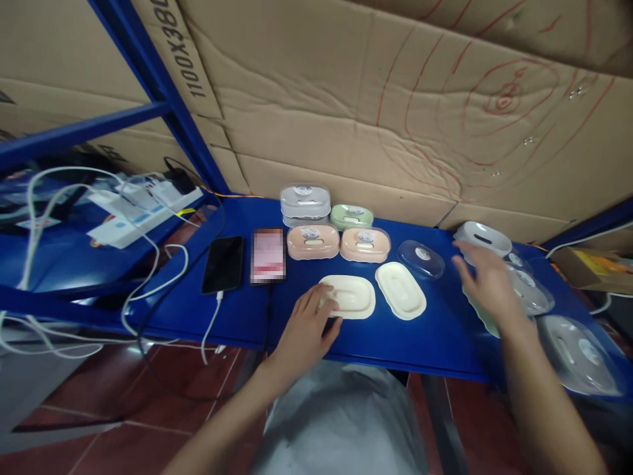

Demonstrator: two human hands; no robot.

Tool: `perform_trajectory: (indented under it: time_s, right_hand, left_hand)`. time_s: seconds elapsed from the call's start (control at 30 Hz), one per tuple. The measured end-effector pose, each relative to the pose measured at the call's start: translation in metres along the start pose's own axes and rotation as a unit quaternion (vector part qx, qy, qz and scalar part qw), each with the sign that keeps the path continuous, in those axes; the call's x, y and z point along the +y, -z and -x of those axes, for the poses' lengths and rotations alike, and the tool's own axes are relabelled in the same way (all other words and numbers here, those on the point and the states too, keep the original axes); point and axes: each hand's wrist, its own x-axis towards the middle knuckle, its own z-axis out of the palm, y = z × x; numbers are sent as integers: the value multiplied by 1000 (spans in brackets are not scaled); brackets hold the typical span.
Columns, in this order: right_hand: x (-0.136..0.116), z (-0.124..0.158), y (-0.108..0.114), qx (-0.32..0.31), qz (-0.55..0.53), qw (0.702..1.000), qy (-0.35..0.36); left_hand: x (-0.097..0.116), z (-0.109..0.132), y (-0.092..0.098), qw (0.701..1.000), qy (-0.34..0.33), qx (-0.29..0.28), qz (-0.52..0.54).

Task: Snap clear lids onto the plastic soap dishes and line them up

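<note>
My left hand [314, 323] rests on the left end of a cream oval soap-dish-like piece [359, 297], fingers over its rim and thumb apart, not wrapped round it. Just right of it a second cream oval piece [401, 290] lies at a slant. My right hand [484, 277] reaches over the right side of the table, slightly blurred, with thumb and fingers apart and nothing visible in it. Beneath it a pale green piece [487, 322] is partly hidden. Beyond its fingertips sits a white oval piece with a slot [482, 239].
Lidded oval boxes, grey [305, 204], green [352, 216] and peach [313, 243], stand at the back. A clear lid [420, 258] lies nearby; more clear lids [581, 353] are at right. Two phones [222, 264], a power strip [143, 214] and cables occupy the left. Cardboard [321, 99] walls the back.
</note>
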Motion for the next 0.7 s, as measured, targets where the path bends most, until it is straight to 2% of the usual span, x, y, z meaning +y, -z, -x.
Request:
perform_trajectory:
  time_s: [0.07,0.17,0.23,0.33,0.4,0.47,0.53,0.6,0.7]
  right_hand:
    - [54,-26,0,25,104,990,-95]
    - [110,-52,-6,7,132,980,-151]
    - [124,-59,-10,-10,134,978,-163]
    - [117,-56,-9,-20,139,977,-163]
    - [97,-49,-2,-10,144,978,-153]
    - [62,-38,8,13,147,980,-131]
    - [15,-21,17,47,132,986,-86]
    - [-41,0,21,67,84,994,-7]
    - [-124,34,14,50,7,994,96]
  left_hand:
    - [-1,0,1,1000,-9,-3,11]
    - [-1,-1,5,999,-31,-21,34]
    - [-2,-1,8,997,-44,-39,50]
    - [-1,-1,10,995,-54,-58,64]
    - [-1,-1,10,994,-58,-65,70]
    - [-1,-1,9,993,-58,-64,78]
    - [-1,0,8,993,-54,-61,86]
    - [-1,1,7,993,-50,-62,91]
    - [0,5,8,994,-48,-51,85]
